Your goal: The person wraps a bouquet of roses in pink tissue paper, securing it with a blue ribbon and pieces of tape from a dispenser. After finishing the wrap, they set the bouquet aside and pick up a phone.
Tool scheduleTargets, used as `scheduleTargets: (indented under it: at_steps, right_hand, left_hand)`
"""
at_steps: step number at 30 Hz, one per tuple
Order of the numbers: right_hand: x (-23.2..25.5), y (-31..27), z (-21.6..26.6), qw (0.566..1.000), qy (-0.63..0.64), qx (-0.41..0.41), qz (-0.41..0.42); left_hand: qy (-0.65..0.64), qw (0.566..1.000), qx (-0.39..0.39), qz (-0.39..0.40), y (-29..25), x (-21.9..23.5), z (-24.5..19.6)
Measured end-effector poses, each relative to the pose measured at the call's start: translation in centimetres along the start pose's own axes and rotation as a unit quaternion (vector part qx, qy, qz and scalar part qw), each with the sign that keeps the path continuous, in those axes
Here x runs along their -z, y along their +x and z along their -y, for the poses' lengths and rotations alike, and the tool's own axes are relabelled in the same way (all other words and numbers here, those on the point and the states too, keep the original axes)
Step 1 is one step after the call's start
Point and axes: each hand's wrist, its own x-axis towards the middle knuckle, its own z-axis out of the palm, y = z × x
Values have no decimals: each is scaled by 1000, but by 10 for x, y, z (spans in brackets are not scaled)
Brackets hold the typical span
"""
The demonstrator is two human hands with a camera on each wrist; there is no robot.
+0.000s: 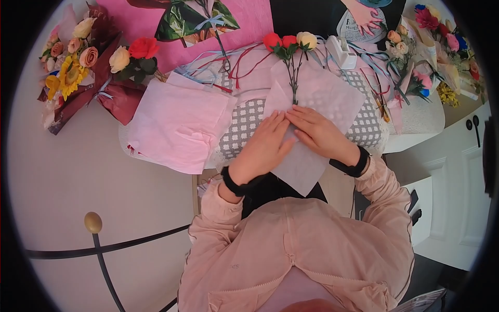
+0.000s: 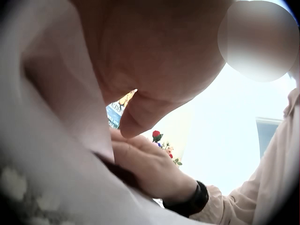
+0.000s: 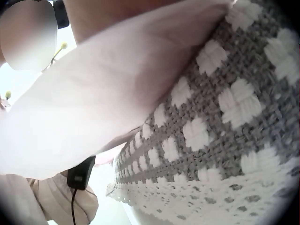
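Two red roses (image 1: 272, 41) and a cream rose (image 1: 306, 40) lie on a pale pink wrapping sheet (image 1: 332, 96), their dark stems pointing toward me. My left hand (image 1: 262, 145) lies over the sheet at the stem ends, fingers straight and thumb spread. From the other side my right hand (image 1: 319, 132) rests there too, fingers extended, the fingertips of both hands meeting just below the stems. The sheet's near corner hangs past the table edge. In the right wrist view the sheet (image 3: 103, 89) bulges up from the checked cloth (image 3: 197, 136).
A stack of pink sheets (image 1: 174, 125) lies to the left. Ribbons (image 1: 241, 67) and a white box-like item (image 1: 341, 53) are behind the roses. Wrapped bouquets stand at far left (image 1: 73, 75) and far right (image 1: 447, 47). Scissors (image 1: 224, 60) lie near the pink bag.
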Motion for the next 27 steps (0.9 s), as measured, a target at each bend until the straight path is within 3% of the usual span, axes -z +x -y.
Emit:
scheduleTargets:
  at_steps: [2, 8, 11, 13, 17, 20, 22, 24, 27]
  right_hand:
    - [-1, 1, 0, 1000, -20, 13, 4]
    - [2, 3, 0, 999, -20, 22, 20]
    - [3, 2, -1, 999, -28, 26, 26]
    - [4, 2, -1, 999, -24, 27, 27]
    - [2, 0, -4, 999, -14, 27, 23]
    - [2, 1, -3, 1000, -6, 22, 19]
    - [1, 0, -4, 1000, -6, 21, 18]
    - [1, -1, -4, 1000, -8, 22, 20]
    - [2, -1, -4, 1000, -5, 24, 18]
  left_hand:
    - [-57, 997, 33, 48, 7, 19, 0]
    - [48, 997, -61, -18, 42, 12, 17]
    - [178, 981, -66, -44, 46, 21, 20]
    - [173, 982, -61, -41, 44, 42, 20]
    - [211, 973, 12, 88, 30, 105, -2]
    - [222, 963, 9, 153, 43, 125, -13]
    - [208, 962, -20, 176, 65, 117, -10]
    - [137, 973, -146, 117, 90, 88, 21]
    - [117, 970, -102, 188, 128, 63, 46]
